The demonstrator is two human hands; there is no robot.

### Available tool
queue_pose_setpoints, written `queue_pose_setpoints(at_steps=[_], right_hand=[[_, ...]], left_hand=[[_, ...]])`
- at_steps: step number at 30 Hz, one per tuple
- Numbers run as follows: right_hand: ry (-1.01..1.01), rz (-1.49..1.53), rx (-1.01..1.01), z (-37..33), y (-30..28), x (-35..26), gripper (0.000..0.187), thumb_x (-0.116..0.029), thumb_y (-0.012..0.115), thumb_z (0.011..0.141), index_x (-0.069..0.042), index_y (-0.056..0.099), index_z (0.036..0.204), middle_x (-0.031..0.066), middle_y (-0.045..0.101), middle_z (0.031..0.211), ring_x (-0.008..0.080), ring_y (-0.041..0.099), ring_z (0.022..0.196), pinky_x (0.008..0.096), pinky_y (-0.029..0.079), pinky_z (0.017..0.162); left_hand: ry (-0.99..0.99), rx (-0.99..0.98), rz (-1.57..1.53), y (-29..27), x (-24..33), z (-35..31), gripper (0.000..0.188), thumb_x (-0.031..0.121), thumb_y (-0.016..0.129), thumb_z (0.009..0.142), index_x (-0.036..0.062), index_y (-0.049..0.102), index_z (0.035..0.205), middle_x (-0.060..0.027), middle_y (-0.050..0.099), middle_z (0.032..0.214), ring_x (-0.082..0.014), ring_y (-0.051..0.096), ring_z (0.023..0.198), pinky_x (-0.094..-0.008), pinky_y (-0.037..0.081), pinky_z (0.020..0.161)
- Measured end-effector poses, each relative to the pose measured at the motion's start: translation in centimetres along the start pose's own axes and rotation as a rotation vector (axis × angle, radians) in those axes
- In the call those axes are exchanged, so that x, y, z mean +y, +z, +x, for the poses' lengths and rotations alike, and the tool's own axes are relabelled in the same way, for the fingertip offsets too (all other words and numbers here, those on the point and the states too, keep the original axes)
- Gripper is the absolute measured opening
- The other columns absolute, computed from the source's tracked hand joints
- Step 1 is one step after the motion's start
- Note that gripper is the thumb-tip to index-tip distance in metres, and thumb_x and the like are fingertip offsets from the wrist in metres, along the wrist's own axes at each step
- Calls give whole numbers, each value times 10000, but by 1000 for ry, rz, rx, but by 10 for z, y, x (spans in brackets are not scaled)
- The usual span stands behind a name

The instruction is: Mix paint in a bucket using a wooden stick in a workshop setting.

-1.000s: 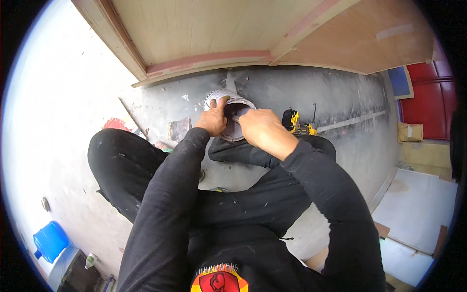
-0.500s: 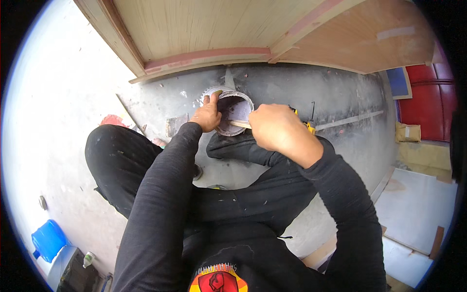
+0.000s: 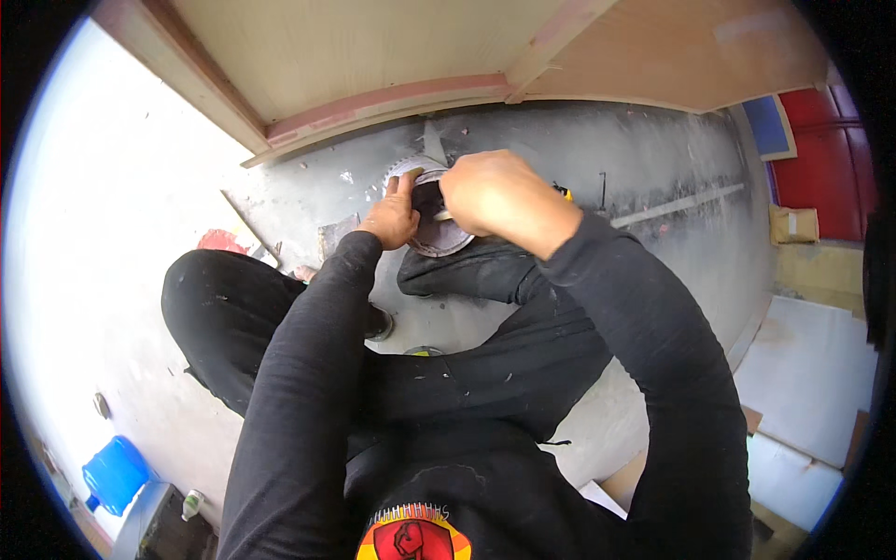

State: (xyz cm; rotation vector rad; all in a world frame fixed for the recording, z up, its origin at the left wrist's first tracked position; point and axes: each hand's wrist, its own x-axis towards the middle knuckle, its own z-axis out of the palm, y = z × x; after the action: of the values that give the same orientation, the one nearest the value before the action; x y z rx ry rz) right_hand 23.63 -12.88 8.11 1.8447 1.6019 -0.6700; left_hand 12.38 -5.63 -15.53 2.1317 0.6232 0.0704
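Note:
A whitish bucket (image 3: 446, 246) is tilted between my knees, its mouth toward me and greyish residue on its inside wall. My left hand (image 3: 392, 217) grips the bucket's left rim, with the thumb at the edge. Closed around a pale wooden stick (image 3: 442, 216), my right hand (image 3: 499, 194) is over the right side of the mouth. The stick's free end reaches into the bucket. My right hand hides the rest of the stick and part of the rim.
A wooden frame with panels (image 3: 373, 56) stands across the far side. Left of the bucket lie a flat scrap (image 3: 336, 235) and a reddish patch (image 3: 222, 240). A blue water jug (image 3: 117, 474) is at lower left, white boards (image 3: 807, 373) and a red padded piece (image 3: 821, 154) at right.
My right hand has moved left and farther away, now covering more of the bucket's mouth. The stick has shifted with it. My left hand stays on the rim.

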Motion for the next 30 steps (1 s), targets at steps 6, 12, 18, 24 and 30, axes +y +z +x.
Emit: queue_pose_setpoints(at_steps=[6,12,18,24,30], right_hand=[[38,122,109,48,76,-3,250,-168,542,827,-74,717,980,128,691,1010,278,667,952,386,537,781],[19,34,100,-3,16,19,185,-131,616,772,-54,716,907,157,691,935,306,674,882,386,542,754],[62,163,148,29,75,16,242,-159,560,806,-74,719,967,149,681,1030,275,659,974,388,527,811],[-26,99,125,-25,22,21,159,-102,617,731,-31,709,839,170,689,889,311,679,833,402,547,711],[-81,127,257,-29,38,3,182,-173,601,773,-48,717,836,154,695,865,290,686,815,391,547,684]], left_hand=[[33,-29,22,6,22,9,690,70,519,794,190,217,1402,-277,382,1292,-501,515,1064,-529,431,927],[1,-35,37,-4,17,7,684,66,513,800,181,213,1404,-290,403,1271,-498,522,1055,-521,434,922],[51,-66,45,2,27,14,682,66,503,798,177,210,1403,-309,403,1257,-503,526,1048,-523,428,931],[-20,-42,19,-3,17,5,701,68,503,787,183,196,1407,-311,398,1274,-494,525,1064,-517,428,942],[89,-54,13,0,14,9,701,70,494,780,175,207,1411,-280,388,1312,-482,511,1097,-509,420,953]])
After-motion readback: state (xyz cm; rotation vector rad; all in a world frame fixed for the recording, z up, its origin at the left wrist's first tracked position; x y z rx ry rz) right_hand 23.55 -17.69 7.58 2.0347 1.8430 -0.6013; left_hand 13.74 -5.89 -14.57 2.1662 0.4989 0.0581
